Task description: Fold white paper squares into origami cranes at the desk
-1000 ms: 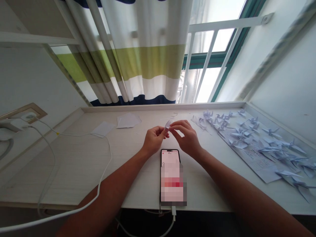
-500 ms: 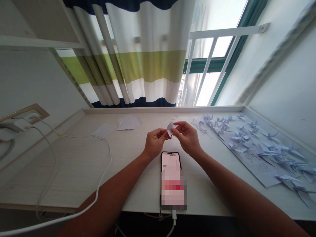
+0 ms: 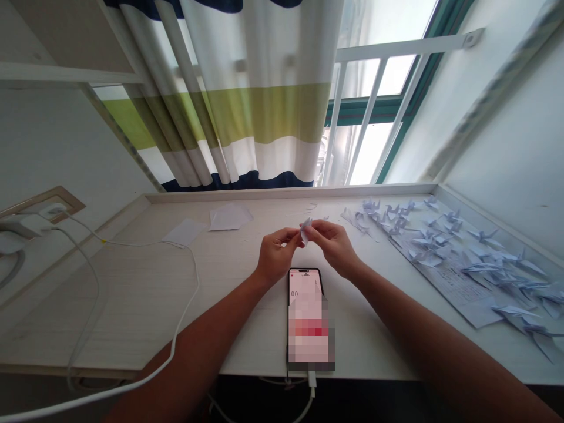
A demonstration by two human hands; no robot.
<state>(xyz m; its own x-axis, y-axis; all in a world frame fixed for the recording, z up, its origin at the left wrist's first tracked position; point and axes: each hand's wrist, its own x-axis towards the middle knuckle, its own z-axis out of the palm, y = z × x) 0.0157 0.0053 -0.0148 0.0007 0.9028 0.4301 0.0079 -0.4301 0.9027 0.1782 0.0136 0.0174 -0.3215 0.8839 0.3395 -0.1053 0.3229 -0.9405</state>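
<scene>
A small folded white paper (image 3: 305,228) is pinched between my two hands above the middle of the desk. My left hand (image 3: 277,252) grips its left side between thumb and fingers. On the other side, my right hand (image 3: 333,245) pinches it with thumb and forefinger. Parts of the paper are hidden by the fingertips. Several folded paper cranes (image 3: 434,241) lie spread over the right side of the desk, some on a printed sheet (image 3: 458,291). Just below my hands lies a phone (image 3: 308,305) with its screen lit.
A stack of white paper squares (image 3: 230,217) and a single paper sheet (image 3: 184,231) lie at the back left. Paper strips (image 3: 359,220) rest right of my hands. A white cable (image 3: 196,276) loops across the left desk; another charging cable (image 3: 312,382) runs from the phone over the front edge.
My right fingers have closed in around the paper, and its shape now shows a pointed top. The view has shifted slightly. My left hand stays nearly where it was.
</scene>
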